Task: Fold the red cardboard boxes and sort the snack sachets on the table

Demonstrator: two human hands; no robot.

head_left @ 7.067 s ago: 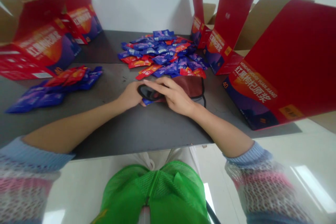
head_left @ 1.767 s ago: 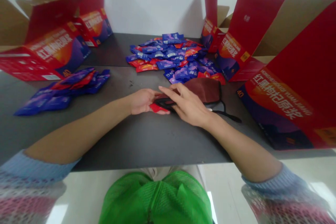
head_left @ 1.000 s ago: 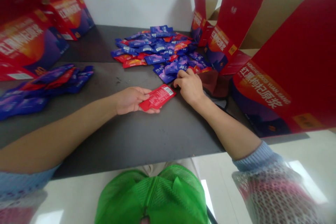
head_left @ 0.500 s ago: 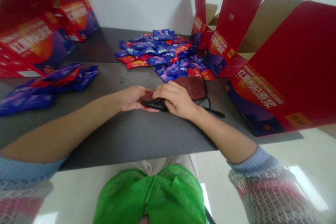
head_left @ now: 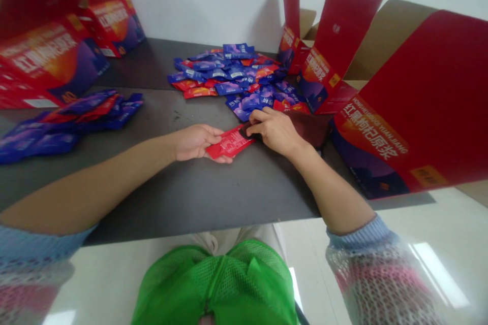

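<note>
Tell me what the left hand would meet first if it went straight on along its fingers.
Likely the right hand, at the far end of the red sachet that the left hand holds; depth is hard to judge.

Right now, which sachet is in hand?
The red flat foil sachet: left hand holds it, right hand touches its far end. Others lie loose in the centre pile and left pile.
</note>
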